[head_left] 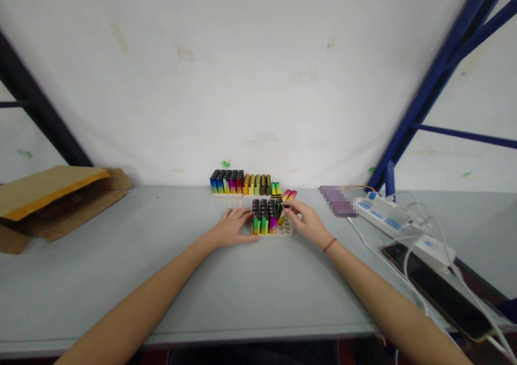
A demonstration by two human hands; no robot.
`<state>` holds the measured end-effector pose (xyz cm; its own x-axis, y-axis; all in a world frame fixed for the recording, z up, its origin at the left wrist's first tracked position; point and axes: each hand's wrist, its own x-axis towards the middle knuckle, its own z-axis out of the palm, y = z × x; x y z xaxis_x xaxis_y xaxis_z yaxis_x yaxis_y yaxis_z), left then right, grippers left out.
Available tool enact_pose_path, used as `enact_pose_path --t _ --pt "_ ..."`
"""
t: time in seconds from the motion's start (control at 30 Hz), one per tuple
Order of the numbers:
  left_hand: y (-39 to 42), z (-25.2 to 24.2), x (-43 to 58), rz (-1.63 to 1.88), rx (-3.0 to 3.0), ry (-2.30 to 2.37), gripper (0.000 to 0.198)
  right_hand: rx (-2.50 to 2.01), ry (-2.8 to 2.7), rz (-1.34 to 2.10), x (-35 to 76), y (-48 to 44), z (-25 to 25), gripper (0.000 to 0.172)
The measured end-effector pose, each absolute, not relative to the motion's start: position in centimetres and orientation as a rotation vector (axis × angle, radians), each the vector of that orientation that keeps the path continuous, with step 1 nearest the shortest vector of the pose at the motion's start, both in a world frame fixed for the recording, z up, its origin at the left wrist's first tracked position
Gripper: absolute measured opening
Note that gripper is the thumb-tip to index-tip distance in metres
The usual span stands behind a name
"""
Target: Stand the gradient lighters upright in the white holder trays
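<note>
Several colourful lighters with black tops stand upright in rows in a pale tray at the centre of the grey table. My left hand rests at the tray's left side with its fingers apart, holding nothing. Pinched between the thumb and fingers of my right hand is a lighter, slightly tilted over the tray's right part, where bare holes show. Behind the tray lie a few loose lighters, close to my right fingertips.
Two racks of lighters, one with black tops and one with yellowish tops, stand by the wall. A cardboard box lies left. A power strip, white cables and a phone are at the right.
</note>
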<state>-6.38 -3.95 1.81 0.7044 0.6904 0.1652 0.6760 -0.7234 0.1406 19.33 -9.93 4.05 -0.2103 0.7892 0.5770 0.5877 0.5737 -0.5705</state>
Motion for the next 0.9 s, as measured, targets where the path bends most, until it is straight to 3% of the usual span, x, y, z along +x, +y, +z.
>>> enact_pose_path --t 0.27,0.43,0.57,0.9 --pt "-3.8 1.6 -6.4 0.324 2.836 1.141 0.078 -1.24 -1.808 0.049 21.0 -7.6 2.9 0.035" --pt "-4.0 1.9 -6.4 0.299 2.835 1.13 0.08 -1.443 -2.016 -0.065 22.5 -4.7 0.5 0.041" --pt "-4.1 2.0 -6.4 0.298 2.838 1.138 0.08 -1.501 -2.156 -0.051 22.0 -4.2 0.2 0.034" --pt "-3.9 1.8 -6.4 0.308 2.836 1.127 0.08 -1.926 -1.898 -0.024 22.8 -6.2 2.7 0.02"
